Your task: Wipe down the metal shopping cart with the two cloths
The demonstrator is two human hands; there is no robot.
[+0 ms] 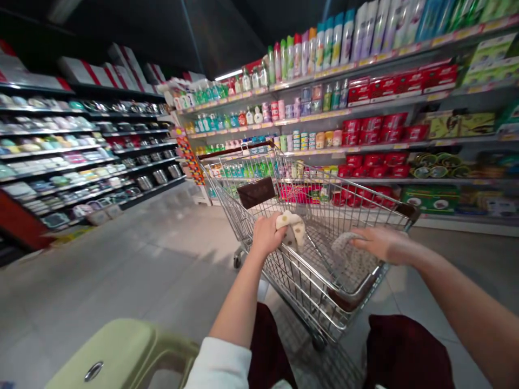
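Observation:
A metal shopping cart (pixel 308 270) with brown plastic corners stands in front of me. My left hand (pixel 267 235) is closed on a cream cloth with olive dots (pixel 299 226), at the cart's near left rim. Over the right part of the basket, my right hand (pixel 381 244) has its fingers around the edge of a greyish speckled cloth (pixel 344 243), blurred by motion. That cloth hangs inside the cart. Through the wires the basket's floor shows.
Shelves of bottles, jars and red packages (pixel 399 84) run behind the cart. Racks of bowls and pots (pixel 148 182) line the left side. A pale green plastic stool (pixel 117 351) stands at the lower left, close to my left arm.

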